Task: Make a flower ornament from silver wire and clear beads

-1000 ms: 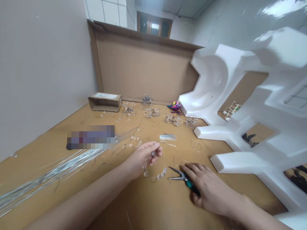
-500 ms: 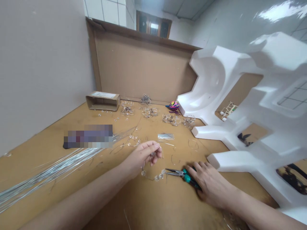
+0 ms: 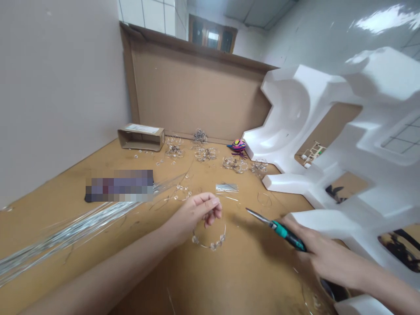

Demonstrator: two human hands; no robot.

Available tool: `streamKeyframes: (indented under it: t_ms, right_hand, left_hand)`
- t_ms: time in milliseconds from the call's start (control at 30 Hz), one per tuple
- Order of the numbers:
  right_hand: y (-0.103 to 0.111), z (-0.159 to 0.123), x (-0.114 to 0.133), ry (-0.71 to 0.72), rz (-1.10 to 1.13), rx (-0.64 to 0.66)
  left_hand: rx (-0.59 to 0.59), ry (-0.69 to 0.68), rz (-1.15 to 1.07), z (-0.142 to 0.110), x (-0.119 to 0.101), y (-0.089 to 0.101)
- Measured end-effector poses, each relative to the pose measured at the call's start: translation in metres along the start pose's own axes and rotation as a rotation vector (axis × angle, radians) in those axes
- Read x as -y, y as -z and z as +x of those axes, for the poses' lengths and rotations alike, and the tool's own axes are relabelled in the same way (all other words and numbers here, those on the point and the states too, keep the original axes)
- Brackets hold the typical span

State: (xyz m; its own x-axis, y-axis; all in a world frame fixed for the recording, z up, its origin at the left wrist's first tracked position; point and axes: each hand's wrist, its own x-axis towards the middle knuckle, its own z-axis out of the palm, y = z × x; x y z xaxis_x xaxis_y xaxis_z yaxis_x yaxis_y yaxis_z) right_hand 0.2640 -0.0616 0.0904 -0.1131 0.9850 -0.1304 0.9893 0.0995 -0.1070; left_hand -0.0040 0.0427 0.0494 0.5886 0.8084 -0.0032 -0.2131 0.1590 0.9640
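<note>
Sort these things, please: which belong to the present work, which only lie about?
In the work: beaded wire in the left hand; pliers in the right hand; probably long wires.

Apparently lying about: colourful object; small cardboard box.

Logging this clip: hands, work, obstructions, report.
Left hand holding beaded wire loop. Right hand gripping green-handled needle-nose pliers. White foam packing near right hand.

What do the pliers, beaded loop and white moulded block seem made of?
Pliers: shiny grey nose, likely metal; green-and-black grips, probably plastic or rubber. Beaded loop: thin silvery wire, likely metal; see-through beads, glass or plastic. White moulded block: smooth, matte, thick, probably foam.
</note>
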Motion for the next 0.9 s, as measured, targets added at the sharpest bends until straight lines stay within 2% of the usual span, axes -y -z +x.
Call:
streamKeyframes:
  t_ms: [133,400,900]
  right_hand:
    - [0.006,-0.004,0.013,0.04,0.175,0.112]
    - [0.011,0.004,0.04,0.07,0.142,0.14]
    - [0.008,0.007,0.044,0.105,0.109,0.142]
  left_hand:
    - [0.004,-0.004,0.045,-0.001,0.001,-0.004]
    - [0.031,-0.021,0.04,-0.006,0.0,-0.007]
    - [0.016,0.001,0.021,-0.003,0.002,-0.005]
